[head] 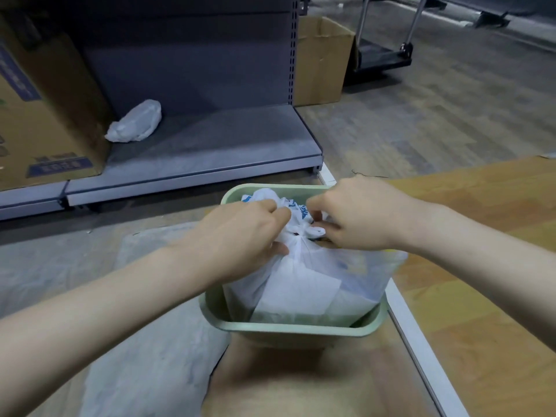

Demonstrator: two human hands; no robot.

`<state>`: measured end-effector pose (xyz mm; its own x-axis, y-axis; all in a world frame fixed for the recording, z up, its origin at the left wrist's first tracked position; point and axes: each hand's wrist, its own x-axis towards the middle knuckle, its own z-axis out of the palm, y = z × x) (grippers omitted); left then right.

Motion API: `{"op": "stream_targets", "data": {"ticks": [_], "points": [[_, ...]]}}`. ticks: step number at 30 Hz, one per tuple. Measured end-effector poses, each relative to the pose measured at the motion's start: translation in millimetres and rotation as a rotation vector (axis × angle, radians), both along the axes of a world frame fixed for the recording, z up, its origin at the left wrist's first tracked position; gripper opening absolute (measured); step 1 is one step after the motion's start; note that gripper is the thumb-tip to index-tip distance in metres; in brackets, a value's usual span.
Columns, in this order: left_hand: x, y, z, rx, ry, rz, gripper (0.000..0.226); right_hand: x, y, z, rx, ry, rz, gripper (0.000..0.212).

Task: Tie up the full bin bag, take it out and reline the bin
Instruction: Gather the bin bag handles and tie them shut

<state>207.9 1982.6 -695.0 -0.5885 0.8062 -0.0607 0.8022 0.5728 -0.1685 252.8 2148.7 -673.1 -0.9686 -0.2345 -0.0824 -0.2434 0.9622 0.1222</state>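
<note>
Head view. We see the bin (296,328), pale green plastic with a rounded rectangular rim, standing on the floor (436,115). Its right side sits close against a white-edged wooden platform (481,266); its far rim lies near the foot of a grey metal shelf (210,149). Open floor stretches to the upper right, wood-grain planks.

Inside the bin sits the bag (304,284), thin white translucent plastic, bulging above the rim, its neck gathered into a crumpled twist with blue print showing. The left hand (240,233) grips the gathered neck, fingers curled round the plastic. The right hand (358,218) pinches the loose ends at the knot, fingertips closed on them. Both forearms reach in from the near edge, bare.

To the left of the bin a flat sheet of clear plastic (156,341) lies on the floor, wrinkled and limp, its edge just beside the bin wall. On the shelf base rests a small white bag (135,121), puffed and crinkled, next to a large cardboard box (45,115). Another cardboard box (323,61), open-topped, stands beyond the shelf end, with a black trolley (382,57) just past it.
</note>
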Motion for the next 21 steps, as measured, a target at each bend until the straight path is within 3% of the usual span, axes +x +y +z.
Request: {"op": "stream_targets", "data": {"ticks": [3,7,10,15,18,21], "points": [[1.2,1.6,0.3,-0.086,0.051,-0.027,0.029,2.5,-1.0,4.3,0.056,-0.006,-0.010,0.020],[-3.7,-2.8,-1.4,-0.009,0.135,-0.042,0.022,6.0,1.7,7.6,0.084,-0.015,0.011,0.042],[-8.6,-9.9,-3.6,0.112,0.299,-0.223,0.047,8.9,6.1,11.0,0.047,-0.008,0.055,0.024],[-16.9,-14.2,-3.4,0.152,0.344,-0.261,0.036,14.7,5.6,4.3,-0.149,-0.055,-0.044,0.025],[-21.0,-19.9,-0.7,0.299,0.214,-0.256,0.031,19.5,4.8,5.4,-0.479,-0.153,-0.250,0.032],[-21.7,-18.7,8.2,0.385,-0.057,-0.250,0.035,22.2,-0.1,4.6,-0.666,-0.243,-0.353,0.039]]}}
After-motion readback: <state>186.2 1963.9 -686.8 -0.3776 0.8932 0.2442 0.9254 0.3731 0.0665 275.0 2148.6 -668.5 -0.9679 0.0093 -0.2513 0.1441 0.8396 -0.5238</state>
